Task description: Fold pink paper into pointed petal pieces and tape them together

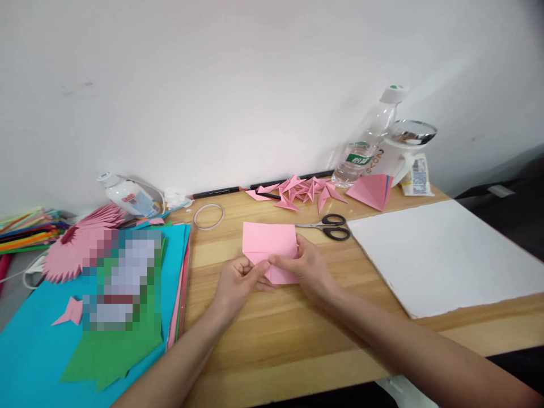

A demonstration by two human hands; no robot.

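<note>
The left hand pinches the paper at its lower left, the right hand at its right edge, thumbs close together on it, likely steadying the fold; scissors lie just beyond the right, presumably for easy reach.

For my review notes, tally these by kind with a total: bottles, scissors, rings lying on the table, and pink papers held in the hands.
Bottles: 2 (clear bottle, white bottle)
Scissors: 1
Ring: 1
Pink paper held by the left hand and right hand together: 1
Total: 5
</note>
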